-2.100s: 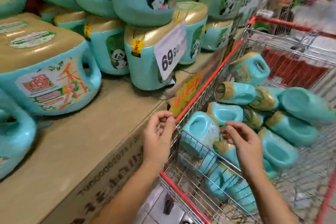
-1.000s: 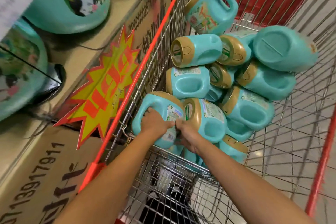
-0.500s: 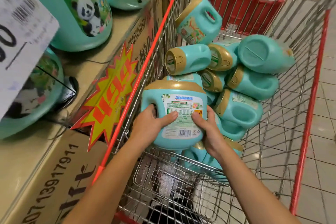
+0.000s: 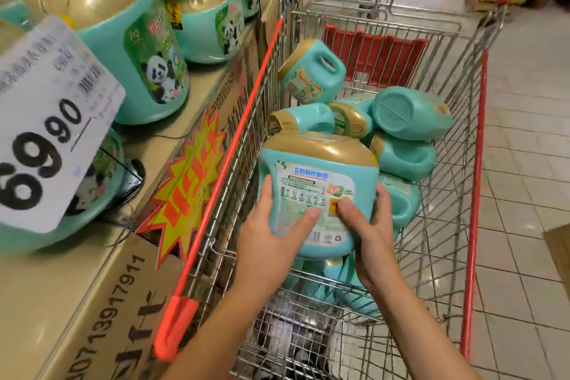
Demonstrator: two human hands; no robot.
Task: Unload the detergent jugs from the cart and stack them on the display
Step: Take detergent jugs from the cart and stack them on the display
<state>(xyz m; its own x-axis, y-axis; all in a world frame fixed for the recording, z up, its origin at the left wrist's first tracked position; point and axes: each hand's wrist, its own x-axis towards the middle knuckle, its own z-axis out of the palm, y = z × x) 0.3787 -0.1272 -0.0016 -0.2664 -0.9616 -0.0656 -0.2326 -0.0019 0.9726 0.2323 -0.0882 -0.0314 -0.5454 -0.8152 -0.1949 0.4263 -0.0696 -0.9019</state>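
A person holds a teal detergent jug (image 4: pixel 317 170) over a wire cart's (image 4: pixel 476 163) near end.
Left hand (image 4: pixel 271 241) and right hand (image 4: pixel 370 231) clasp its sides (thumbs on the label (image 4: pixel 308 191)); its gold cap (image 4: pixel 320 146) points away. A bare display ledge (image 4: pixel 46 293) lies left, past the cart's red rim (image 4: pixel 246 108); more jugs (image 4: pixel 410 114) are heaped beyond.

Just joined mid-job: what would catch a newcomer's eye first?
Dead centre, a teal detergent jug is clasped between the left grip and right grip above the wire cart, with more jugs heaped behind it. At far left, a big white 69.90 price tag hangs in front of the panda-labelled display jugs.
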